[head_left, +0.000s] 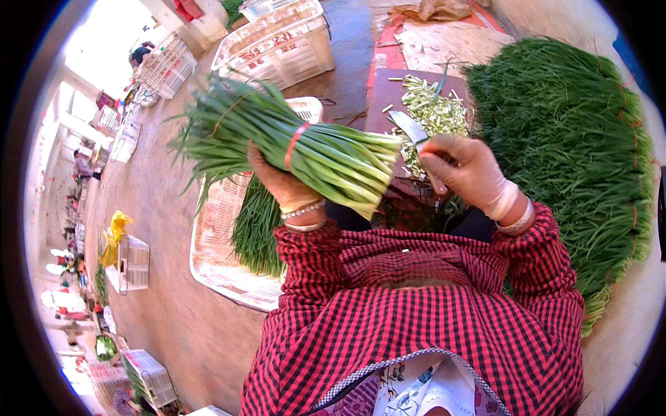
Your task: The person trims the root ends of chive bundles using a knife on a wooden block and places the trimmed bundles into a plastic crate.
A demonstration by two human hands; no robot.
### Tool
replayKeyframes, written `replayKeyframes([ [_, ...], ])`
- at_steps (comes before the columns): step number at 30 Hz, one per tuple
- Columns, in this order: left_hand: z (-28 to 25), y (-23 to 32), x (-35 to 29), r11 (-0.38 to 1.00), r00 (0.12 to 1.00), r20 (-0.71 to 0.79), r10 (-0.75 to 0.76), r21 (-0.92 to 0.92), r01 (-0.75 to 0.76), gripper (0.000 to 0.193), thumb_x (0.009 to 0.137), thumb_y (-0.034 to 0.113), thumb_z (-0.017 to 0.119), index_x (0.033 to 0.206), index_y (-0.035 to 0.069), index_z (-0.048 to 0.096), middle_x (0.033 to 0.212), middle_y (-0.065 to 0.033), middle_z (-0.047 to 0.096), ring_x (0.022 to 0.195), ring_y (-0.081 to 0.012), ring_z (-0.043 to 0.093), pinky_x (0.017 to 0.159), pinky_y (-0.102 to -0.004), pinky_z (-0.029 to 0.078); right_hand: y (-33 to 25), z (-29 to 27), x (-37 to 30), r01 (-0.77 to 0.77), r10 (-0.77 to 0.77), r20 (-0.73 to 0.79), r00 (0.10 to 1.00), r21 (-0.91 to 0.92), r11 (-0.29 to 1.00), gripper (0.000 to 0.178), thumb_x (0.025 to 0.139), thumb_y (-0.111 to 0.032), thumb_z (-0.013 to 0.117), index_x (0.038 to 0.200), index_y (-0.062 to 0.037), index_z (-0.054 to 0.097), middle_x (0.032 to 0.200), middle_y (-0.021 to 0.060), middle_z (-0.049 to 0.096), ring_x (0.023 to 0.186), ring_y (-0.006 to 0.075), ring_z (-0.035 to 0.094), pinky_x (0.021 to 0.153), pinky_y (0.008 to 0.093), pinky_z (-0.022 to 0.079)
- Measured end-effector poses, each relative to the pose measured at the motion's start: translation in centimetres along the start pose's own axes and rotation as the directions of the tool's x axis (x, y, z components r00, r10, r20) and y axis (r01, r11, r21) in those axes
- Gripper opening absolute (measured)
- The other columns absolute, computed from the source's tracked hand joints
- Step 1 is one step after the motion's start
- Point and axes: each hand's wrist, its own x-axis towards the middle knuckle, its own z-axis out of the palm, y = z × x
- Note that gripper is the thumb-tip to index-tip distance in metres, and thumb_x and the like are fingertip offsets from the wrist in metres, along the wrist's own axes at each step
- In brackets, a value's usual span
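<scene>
My left hand [281,182] grips a bundle of garlic chives [333,152] from below. A red band [295,146] circles the bundle near its pale cut ends, which point right. The leafy tips spread out to the left. In my right hand [468,170] is a knife [409,127], its curved blade pointing up and left, just beside the cut ends. The blade and the bundle look apart. Behind the knife, chopped pale stem ends [437,104] lie heaped on a dark board [381,93].
A tall stack of banded chives [562,132] stands along the right. On the left, a white crate [236,288] holds more chives [257,229]. A large white crate [298,55] stands at the back. Farther left are a small crate with a yellow bag [114,239] and several people.
</scene>
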Motion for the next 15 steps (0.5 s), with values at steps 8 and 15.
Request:
replayKeyframes([
  [8,-0.7,-6.9,-2.0,0.856,0.991,-0.088,0.104,0.515,-0.044,0.046,0.097,0.029,0.061,0.133,0.002,0.052,0.12,-0.0101,0.063,0.103,-0.0233,0.064,0.091,-0.036,0.053,-2.4,3.8,6.5,0.245,-0.287,-0.009,0.958,0.542,0.804,0.076,0.085,-0.033,0.08,0.14,0.0046,0.045,0.132,0.017,0.059,0.12,0.0235,0.056,0.102,0.0363,0.046],
  [15,0.2,-9.7,-1.6,0.789,0.999,-0.028,-0.019,0.614,0.032,0.047,0.093,0.013,0.066,0.136,0.003,0.051,0.126,-0.0061,0.061,0.112,-0.0204,0.06,0.097,-0.0359,0.049,-0.1,3.8,8.3,0.23,-0.003,-0.317,0.948,0.68,0.696,0.031,0.089,-0.008,0.07,0.118,-0.001,0.064,0.107,0.0034,0.069,0.095,0.0123,0.063,0.085,0.0289,0.052],
])
